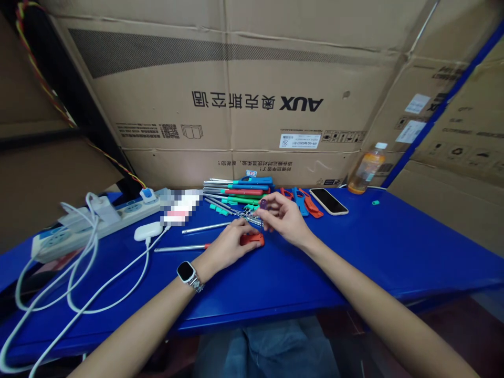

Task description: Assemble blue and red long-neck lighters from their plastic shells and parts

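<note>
While both hands meet near the middle of the blue table (354, 252), the left hand (232, 244) rests on a red handle piece (252, 239), fingers curled over it, and the right hand (284, 216) pinches a small purple piece (263, 202) just above that handle. Thin metal rods (252, 218) run between the two hands. Behind the red handle piece lies a pile of coloured-handled tools (240, 191); to its right a phone (328, 201) and a bottle (367, 169); well to its left a power strip (98, 218) with white cables
</note>
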### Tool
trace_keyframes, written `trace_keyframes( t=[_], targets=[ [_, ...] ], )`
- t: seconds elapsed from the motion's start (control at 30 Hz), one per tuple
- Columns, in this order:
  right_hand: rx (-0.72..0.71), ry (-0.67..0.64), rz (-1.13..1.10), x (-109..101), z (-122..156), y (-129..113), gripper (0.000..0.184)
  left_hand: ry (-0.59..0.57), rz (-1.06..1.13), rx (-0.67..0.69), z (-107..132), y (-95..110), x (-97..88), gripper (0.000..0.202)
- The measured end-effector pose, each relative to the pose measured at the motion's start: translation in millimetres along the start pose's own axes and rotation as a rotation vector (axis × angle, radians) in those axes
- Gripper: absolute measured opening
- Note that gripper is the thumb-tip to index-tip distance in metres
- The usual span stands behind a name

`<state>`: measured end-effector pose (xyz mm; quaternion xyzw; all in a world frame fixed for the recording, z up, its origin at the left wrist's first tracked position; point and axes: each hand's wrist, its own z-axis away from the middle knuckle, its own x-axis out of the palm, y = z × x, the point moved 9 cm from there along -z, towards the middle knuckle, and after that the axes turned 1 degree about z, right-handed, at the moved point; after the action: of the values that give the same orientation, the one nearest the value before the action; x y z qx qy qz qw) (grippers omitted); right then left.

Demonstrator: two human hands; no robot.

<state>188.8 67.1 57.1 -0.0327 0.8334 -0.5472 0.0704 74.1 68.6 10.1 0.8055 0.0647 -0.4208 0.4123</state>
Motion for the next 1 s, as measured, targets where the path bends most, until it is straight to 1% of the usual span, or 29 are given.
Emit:
trace_keyframes(
  t=[0.07, 0.17, 0.23, 0.27, 0.3, 0.37, 0.43, 0.5, 0.63, 0.73, 0.8, 0.87, 0.93, 0.97, 1.0],
  targets=[
    [-0.01, -0.022, 0.016, 0.2, 4.0, -3.2, 0.032, -0.009, -0.011, 0.006, -0.2, 1.3, 1.2, 0.027],
    [-0.031, 0.066, 0.033, -14.9, 8.9, -5.7, 0.033, -0.016, -0.028, 0.023, 0.7, 6.2, -3.5, 0.03],
    [0.013, 0.125, 0.088, -28.1, 12.3, 1.3, 0.036, -0.017, -0.051, 0.051, 3.9, 10.9, -12.7, 0.035],
    [0.061, 0.132, 0.142, -33.4, 14.1, 8.2, 0.037, -0.022, -0.075, 0.058, 6.7, 12.2, -18.4, 0.037],
    [0.121, 0.123, 0.205, -37.5, 16.1, 16.8, 0.038, -0.039, -0.109, 0.051, 10.1, 11.8, -23.5, 0.039],
    [0.22, 0.069, 0.402, -42.5, 19.5, 32.7, 0.037, -0.085, -0.201, 0.001, 18.6, 6.3, -32.3, 0.04],
    [0.234, 0.044, 0.618, -47.0, 20.3, 40.2, 0.035, -0.138, -0.294, -0.053, 27.4, -1.4, -37.0, 0.041],
    [0.232, 0.012, 0.802, -47.5, 18.7, 45.2, 0.032, -0.154, -0.346, -0.083, 33.5, -7.6, -39.5, 0.042],
    [0.256, -0.045, 1.053, -44.1, 14.3, 52.5, 0.025, -0.151, -0.359, -0.062, 35.1, -13.3, -34.9, 0.036],
    [0.262, -0.034, 1.155, -40.7, 15.6, 46.8, 0.024, -0.157, -0.34, -0.01, 33.3, -10.1, -29.6, 0.028],
    [0.209, -0.004, 1.185, -34.5, 18.7, 33.0, 0.028, -0.133, -0.348, 0.04, 32.2, -1.4, -29.8, 0.027],
    [0.083, 0.001, 1.175, -20.8, 22.4, 12.5, 0.033, -0.105, -0.381, 0.111, 30.0, 13.1, -30.4, 0.028],
    [-0.064, -0.099, 1.121, 2.1, 26.4, -4.9, 0.039, -0.093, -0.415, 0.19, 25.6, 29.7, -29.3, 0.028],
    [-0.082, -0.163, 1.096, 11.5, 28.0, -8.0, 0.041, -0.095, -0.424, 0.225, 22.3, 37.0, -28.4, 0.027],
    [-0.061, -0.219, 1.076, 17.8, 28.8, -7.6, 0.043, -0.091, -0.424, 0.262, 18.6, 44.0, -28.3, 0.027]
  ],
)
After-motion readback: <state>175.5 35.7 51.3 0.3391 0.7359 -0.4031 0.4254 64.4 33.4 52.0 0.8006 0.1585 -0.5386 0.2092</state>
